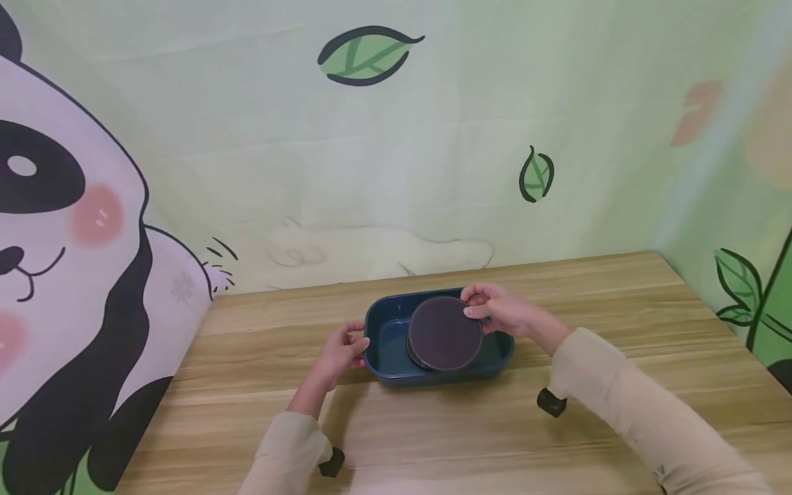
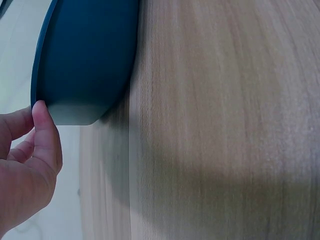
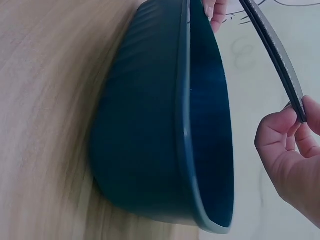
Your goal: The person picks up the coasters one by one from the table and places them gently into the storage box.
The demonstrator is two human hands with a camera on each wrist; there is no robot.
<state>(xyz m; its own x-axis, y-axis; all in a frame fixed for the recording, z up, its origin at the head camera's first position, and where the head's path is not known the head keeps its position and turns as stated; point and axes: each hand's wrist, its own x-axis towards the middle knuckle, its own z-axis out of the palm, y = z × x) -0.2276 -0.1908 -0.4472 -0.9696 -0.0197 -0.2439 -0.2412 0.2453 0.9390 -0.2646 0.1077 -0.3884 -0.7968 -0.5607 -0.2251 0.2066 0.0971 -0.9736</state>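
A deep blue rectangular basin (image 1: 385, 347) with rounded corners stands on the table. My left hand (image 1: 339, 352) pinches its left end at the rim; in the left wrist view the thumb (image 2: 46, 117) lies against the outer wall. Over the basin's right half, my right hand (image 1: 502, 309) holds thin round dark coasters (image 1: 444, 333) by their upper right edge, between thumb and fingers. Edge-on in the right wrist view, the coasters (image 3: 277, 55) show more than one layer, tilted above the basin's rim. They hide part of the basin's floor.
The wood-grain table (image 1: 433, 440) reaches back to a pale green cloth backdrop (image 1: 247, 137) printed with leaves and a panda (image 1: 62, 206). Small black blocks sit at both cuffs, one by the left sleeve (image 1: 281, 454) and one under the right sleeve (image 1: 594, 364).
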